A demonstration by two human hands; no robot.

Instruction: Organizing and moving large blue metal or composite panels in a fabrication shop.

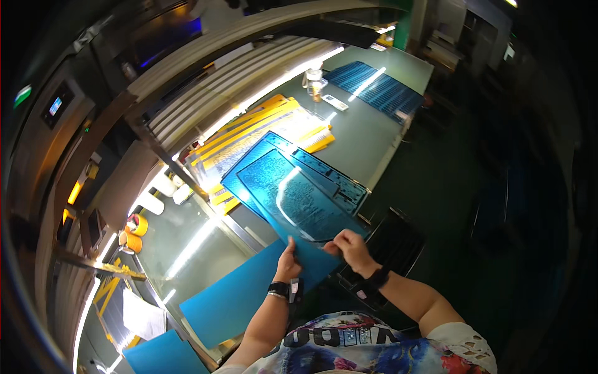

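Note:
A glossy, see-through blue sheet point(293, 193) with a dark rounded outline is tilted in front of me. My left hand point(288, 265) grips its near edge, thumb on top and fingers hidden beneath. My right hand point(351, 250) is closed in a pinch at the near right corner of the same sheet. Under and beside the left hand lies a matte blue sheet point(230, 296); whether it joins the glossy one I cannot tell. Beyond the glossy sheet, a blue panel with a dark patterned border point(339, 184) rests on the table.
Yellow-edged sheets point(249, 143) lie stacked on the grey-green table point(349, 146). Farther off are a dark blue gridded sheet point(377, 90), a small white device point(335, 103) and a jar point(316, 90). Tape rolls point(131, 240) stand at left, below a slatted shelf point(218, 87).

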